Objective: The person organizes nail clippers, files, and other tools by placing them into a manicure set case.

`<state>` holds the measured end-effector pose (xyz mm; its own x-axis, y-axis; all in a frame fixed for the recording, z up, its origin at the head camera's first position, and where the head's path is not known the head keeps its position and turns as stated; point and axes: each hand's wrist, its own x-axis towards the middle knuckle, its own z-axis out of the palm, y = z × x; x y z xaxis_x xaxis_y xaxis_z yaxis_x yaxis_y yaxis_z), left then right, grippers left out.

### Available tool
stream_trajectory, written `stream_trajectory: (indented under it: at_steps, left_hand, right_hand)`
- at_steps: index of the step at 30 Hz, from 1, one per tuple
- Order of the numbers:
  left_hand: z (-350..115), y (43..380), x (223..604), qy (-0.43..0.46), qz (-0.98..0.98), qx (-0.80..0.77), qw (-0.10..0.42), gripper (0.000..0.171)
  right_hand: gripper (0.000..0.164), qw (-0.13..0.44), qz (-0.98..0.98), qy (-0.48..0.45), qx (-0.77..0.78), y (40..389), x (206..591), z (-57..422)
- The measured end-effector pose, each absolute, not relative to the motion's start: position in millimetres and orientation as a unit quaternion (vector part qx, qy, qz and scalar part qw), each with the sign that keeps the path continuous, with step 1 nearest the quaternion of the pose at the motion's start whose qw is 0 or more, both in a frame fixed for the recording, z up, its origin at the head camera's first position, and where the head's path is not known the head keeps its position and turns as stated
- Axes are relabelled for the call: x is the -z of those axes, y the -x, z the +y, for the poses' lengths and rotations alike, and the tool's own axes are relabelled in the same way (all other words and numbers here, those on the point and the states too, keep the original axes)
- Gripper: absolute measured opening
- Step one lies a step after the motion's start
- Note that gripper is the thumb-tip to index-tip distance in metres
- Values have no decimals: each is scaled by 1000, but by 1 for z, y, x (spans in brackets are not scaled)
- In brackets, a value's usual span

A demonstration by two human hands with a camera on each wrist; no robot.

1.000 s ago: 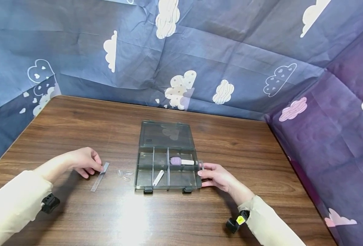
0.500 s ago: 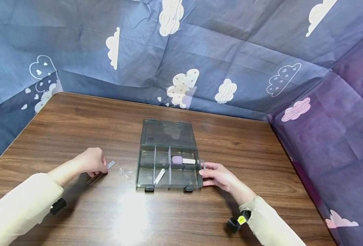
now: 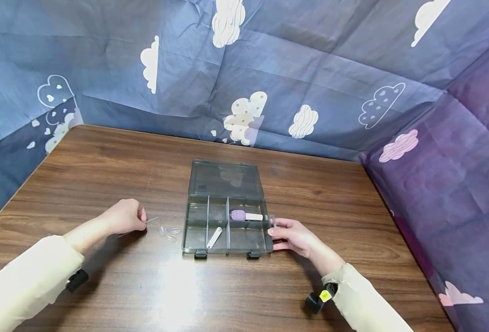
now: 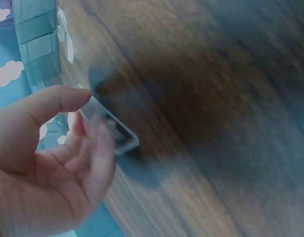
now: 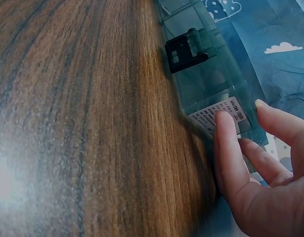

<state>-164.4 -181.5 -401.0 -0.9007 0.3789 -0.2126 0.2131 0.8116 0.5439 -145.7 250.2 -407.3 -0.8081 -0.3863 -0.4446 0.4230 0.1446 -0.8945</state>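
Here, hands well apart, left hand (image 3: 121, 216) pinching a clear flat strip (image 4: 119, 130) over the wooden tabletop (image 3: 331, 198), near loose clear nail tips (image 3: 174, 231), right hand (image 3: 292, 237) touching the open divided box (image 3: 246, 240) with nearly straight fingers, purple nail-polish bottle (image 3: 239, 215) inside.

Brown wood-grain table (image 3: 323, 203) under open box (image 3: 246, 238), small clear pieces (image 3: 173, 231).

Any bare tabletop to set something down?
Bare: the table in front of the open box, between the sleeves; left of its lid, behind the left hand; right of the lid, towards the purple backdrop. Crowded: between left hand and box, where clear ovals lie.
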Motion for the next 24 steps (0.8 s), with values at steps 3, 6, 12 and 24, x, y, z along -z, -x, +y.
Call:
stream_trajectory:
  at_steps: [3, 6, 12, 24]
  left_hand:
    - [-184, 167, 403, -142, 914, -326, 193, 9]
    - [-187, 171, 405, -117, 883, -388, 237, 13]
    - [-192, 178, 406, -88, 833, -460, 296, 17]
    - [-191, 186, 395, -72, 757, -542, 357, 16]
  right_hand:
    - [48, 310, 692, -12, 652, 146, 407, 250]
    - [48, 311, 690, -12, 653, 146, 406, 250]
    - [50, 312, 689, -12, 654, 146, 406, 250]
    - [50, 313, 690, -12, 652, 146, 406, 250]
